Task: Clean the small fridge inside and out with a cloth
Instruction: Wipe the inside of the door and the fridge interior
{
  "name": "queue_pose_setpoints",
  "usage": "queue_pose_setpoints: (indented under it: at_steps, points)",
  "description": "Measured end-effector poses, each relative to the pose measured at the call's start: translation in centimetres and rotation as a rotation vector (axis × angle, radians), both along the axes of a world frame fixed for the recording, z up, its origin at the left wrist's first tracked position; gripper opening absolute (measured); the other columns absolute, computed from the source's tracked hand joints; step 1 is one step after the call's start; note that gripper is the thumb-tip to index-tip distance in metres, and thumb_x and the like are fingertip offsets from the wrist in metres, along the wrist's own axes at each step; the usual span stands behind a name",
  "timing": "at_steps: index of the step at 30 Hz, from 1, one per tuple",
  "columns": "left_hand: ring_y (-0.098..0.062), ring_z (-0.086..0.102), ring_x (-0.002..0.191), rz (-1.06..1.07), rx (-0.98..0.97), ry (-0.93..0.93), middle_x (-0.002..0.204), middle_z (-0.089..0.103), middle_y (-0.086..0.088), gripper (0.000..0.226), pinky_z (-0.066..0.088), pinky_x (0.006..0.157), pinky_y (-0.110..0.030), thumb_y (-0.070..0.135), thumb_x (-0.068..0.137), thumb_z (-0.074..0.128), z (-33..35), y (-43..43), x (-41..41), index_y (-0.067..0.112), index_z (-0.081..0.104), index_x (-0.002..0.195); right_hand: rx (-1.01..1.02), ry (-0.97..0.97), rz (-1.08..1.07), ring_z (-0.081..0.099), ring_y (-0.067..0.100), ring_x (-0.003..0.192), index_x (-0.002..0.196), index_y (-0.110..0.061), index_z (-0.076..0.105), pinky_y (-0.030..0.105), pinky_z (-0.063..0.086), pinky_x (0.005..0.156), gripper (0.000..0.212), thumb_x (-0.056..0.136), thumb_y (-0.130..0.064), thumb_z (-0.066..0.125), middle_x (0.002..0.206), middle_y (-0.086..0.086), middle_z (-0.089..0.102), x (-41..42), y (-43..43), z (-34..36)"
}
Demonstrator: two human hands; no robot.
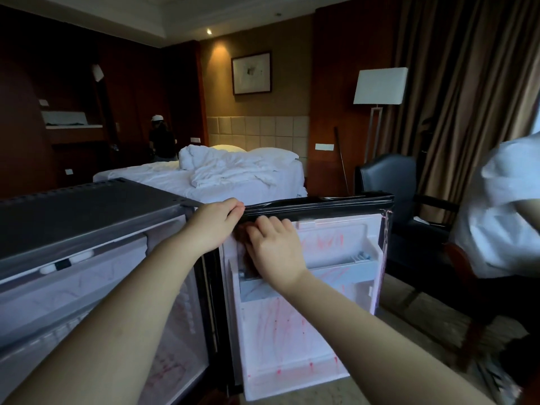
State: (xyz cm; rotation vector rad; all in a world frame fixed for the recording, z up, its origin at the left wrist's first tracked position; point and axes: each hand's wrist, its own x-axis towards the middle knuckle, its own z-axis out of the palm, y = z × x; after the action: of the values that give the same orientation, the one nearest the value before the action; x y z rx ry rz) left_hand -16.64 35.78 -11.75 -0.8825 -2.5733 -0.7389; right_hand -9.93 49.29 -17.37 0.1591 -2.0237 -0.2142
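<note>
Hands, two of them, worked at the one small fridge point(87, 211), whose single door point(321, 204) stood swung open to its right; the left hand point(217, 222) gripped the door's black top edge close to the fridge body, fingers together and curled over the rim; the right hand point(273, 248) held one brown cloth point(248, 263) against the door's white inner lining just below that edge, fingers bent over the bunched fabric and slightly apart; red streaks marked the lining above and below the one door shelf point(344, 271); behind the fridge stood one bed point(233, 173) with rumpled white sheets and two pillows point(274, 154); right of the fridge door were one dark chair point(385, 176) and one floor lamp point(380, 86); two other people were in view, one beyond the bed point(162, 140), one in a white shirt point(502, 217) far right of the fridge.
</note>
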Motion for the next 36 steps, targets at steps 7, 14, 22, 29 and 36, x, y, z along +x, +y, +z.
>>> queue_pose_setpoints:
  at_steps: [7, 14, 22, 29, 36]
  points:
    - [-0.019, 0.052, 0.119, -0.039, -0.016, -0.056, 0.128, 0.060, -0.002, 0.037, 0.040, 0.098, -0.031, 0.033, 0.103, 0.035, 0.3, -0.7, 0.7, 0.017, 0.057, 0.127, -0.139, 0.029, -0.014, 0.055, 0.031, 0.066, 0.092, -0.017, 0.072, 0.037, 0.030, 0.061, 0.017, 0.077, -0.022, 0.065, 0.075, 0.005, 0.057, 4.5, 6.9, 1.1]
    - [-0.016, 0.033, 0.139, -0.036, -0.196, 0.126, 0.149, 0.040, 0.002, 0.041, 0.022, 0.115, -0.030, 0.029, 0.103, 0.037, 0.9, -4.0, 1.6, 0.020, 0.044, 0.142, -0.221, 0.166, 0.143, 0.051, 0.030, 0.079, 0.113, -0.009, 0.069, 0.038, 0.046, 0.069, 0.026, 0.088, -0.010, 0.064, 0.094, 0.011, 0.061, 4.6, 8.1, 1.2]
    - [-0.014, 0.039, 0.136, -0.020, -0.104, 0.010, 0.145, 0.045, 0.002, 0.063, 0.025, 0.115, -0.027, -0.012, 0.085, 0.034, 1.2, -6.5, -0.1, 0.023, 0.059, 0.130, -0.142, -0.009, 0.394, 0.052, 0.031, 0.079, 0.107, -0.007, 0.070, 0.037, 0.048, 0.061, 0.030, 0.080, -0.011, 0.057, 0.092, 0.013, 0.061, -1.3, -4.9, 0.7]
    - [-0.014, 0.033, 0.139, 0.051, -0.122, -0.071, 0.149, 0.040, 0.008, 0.065, 0.025, 0.115, -0.029, -0.009, 0.088, 0.030, 1.8, -6.0, 0.2, 0.032, 0.057, 0.130, 0.067, -0.016, 0.377, 0.048, 0.027, 0.077, 0.108, -0.009, 0.070, 0.035, 0.045, 0.059, 0.032, 0.082, -0.009, 0.051, 0.092, 0.009, 0.061, -1.4, -3.3, 0.3]
    - [-0.021, 0.045, 0.128, 0.181, -0.126, 0.036, 0.140, 0.051, 0.004, 0.050, 0.034, 0.109, -0.033, 0.002, 0.091, 0.036, 1.5, -4.5, 1.2, 0.027, 0.062, 0.125, -0.087, 0.022, 0.271, 0.051, 0.029, 0.078, 0.109, -0.011, 0.071, 0.037, 0.049, 0.066, 0.033, 0.079, 0.000, 0.062, 0.093, 0.007, 0.062, 3.7, 7.5, 1.1]
